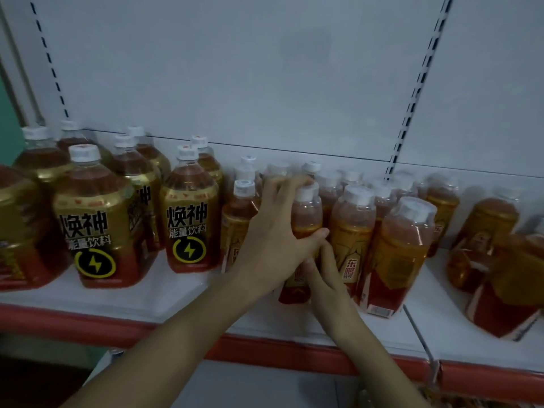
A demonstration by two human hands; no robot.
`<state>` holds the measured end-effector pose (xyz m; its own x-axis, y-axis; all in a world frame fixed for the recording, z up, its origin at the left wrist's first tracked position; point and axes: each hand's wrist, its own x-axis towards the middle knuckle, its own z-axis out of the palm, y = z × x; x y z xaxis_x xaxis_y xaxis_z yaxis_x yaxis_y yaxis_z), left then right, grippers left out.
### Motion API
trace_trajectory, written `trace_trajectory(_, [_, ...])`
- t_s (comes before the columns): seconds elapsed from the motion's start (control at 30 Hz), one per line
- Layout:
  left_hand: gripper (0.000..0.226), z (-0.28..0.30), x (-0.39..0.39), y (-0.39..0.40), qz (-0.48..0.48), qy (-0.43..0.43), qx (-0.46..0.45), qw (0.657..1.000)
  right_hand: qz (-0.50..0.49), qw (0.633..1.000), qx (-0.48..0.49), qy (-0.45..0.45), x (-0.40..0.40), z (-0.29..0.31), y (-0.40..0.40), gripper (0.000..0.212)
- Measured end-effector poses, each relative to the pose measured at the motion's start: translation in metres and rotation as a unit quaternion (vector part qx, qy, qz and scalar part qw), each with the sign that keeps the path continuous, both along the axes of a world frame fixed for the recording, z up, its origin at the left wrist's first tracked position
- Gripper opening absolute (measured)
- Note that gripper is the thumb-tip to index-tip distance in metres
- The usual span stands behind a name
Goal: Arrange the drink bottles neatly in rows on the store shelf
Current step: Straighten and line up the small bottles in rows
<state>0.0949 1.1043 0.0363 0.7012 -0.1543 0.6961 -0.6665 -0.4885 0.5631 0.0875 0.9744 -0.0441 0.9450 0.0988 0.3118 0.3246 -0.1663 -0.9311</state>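
Note:
A small bottle (pixel 307 213) of amber drink with a clear cap and an orange-red label stands near the front of the white shelf (pixel 182 293), in the middle of the view. My left hand (pixel 276 228) grips its upper half, fingers curled behind the neck and thumb across the front. My right hand (pixel 325 275) lies against the label low down, fingers straight and pointing up. More small bottles (pixel 351 228) of the same kind crowd behind and to its right, unevenly spaced; one (pixel 397 254) stands furthest forward.
Large gold-labelled bottles (pixel 97 231) with white caps fill the shelf's left part in loose rows. Right of a thin wire divider (pixel 421 340), several bottles (pixel 500 284) lean against one another. The shelf has a red front strip (pixel 279 351) and a white back panel (pixel 265 83).

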Motion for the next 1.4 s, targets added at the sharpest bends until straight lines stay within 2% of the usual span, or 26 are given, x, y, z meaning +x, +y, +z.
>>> trace_trajectory(0.07, [0.065, -0.004, 0.007, -0.005, 0.008, 0.006, 0.0, 1.0, -0.004, 1.0, -0.02, 0.006, 0.004, -0.004, -0.001, 0.064])
trace_trajectory(0.33, [0.065, -0.007, 0.026, -0.022, 0.048, 0.049, -0.029, 0.997, -0.041, 0.996, -0.065, -0.038, 0.015, -0.014, 0.001, 0.067])
trace_trajectory(0.53, [0.063, -0.008, 0.038, -0.033, 0.098, 0.049, -0.043, 0.993, -0.03, 0.999, -0.011, -0.022, 0.024, -0.017, 0.017, 0.076])
trace_trajectory(0.6, [0.064, -0.008, 0.039, -0.033, 0.105, 0.053, -0.04, 0.992, -0.018, 1.0, -0.002, -0.004, 0.03, -0.02, 0.023, 0.07])
trace_trajectory(0.7, [0.068, -0.011, 0.038, -0.032, 0.116, 0.052, -0.01, 0.992, -0.021, 0.999, -0.023, -0.035, 0.031, -0.02, 0.022, 0.092])
trace_trajectory(0.8, [0.075, -0.014, 0.034, -0.034, 0.126, 0.053, 0.035, 0.99, -0.021, 0.996, 0.006, -0.083, 0.019, -0.011, 0.023, 0.08])
trace_trajectory(0.9, [0.076, -0.014, 0.028, -0.034, 0.139, -0.008, 0.071, 0.988, -0.065, 0.983, -0.044, -0.166, 0.006, -0.007, 0.02, 0.074])
trace_trajectory(1.0, [0.068, -0.01, 0.016, -0.026, 0.101, -0.062, 0.046, 0.992, -0.097, 0.969, -0.05, -0.224, -0.012, -0.001, 0.012, 0.062])
trace_trajectory(1.1, [0.056, -0.013, 0.002, -0.018, 0.045, -0.111, -0.007, 0.993, -0.169, 0.942, -0.054, -0.285, -0.034, 0.011, -0.008, 0.047])
trace_trajectory(1.2, [0.058, -0.028, -0.008, -0.023, -0.035, -0.057, -0.041, 0.997, -0.268, 0.909, -0.043, -0.316, -0.05, 0.023, -0.034, 0.032])
trace_trajectory(1.3, [0.074, -0.047, -0.014, -0.039, -0.05, -0.008, -0.023, 0.998, -0.376, 0.885, -0.03, -0.272, -0.055, 0.026, -0.058, 0.034])
trace_trajectory(1.37, [0.09, -0.06, -0.01, -0.048, -0.061, 0.015, -0.019, 0.998, -0.397, 0.9, -0.041, -0.178, -0.052, 0.022, -0.072, 0.054])
trace_trajectory(1.4, [0.097, -0.063, -0.009, -0.052, -0.081, 0.053, -0.03, 0.995, -0.387, 0.911, -0.051, -0.131, -0.05, 0.019, -0.077, 0.065])
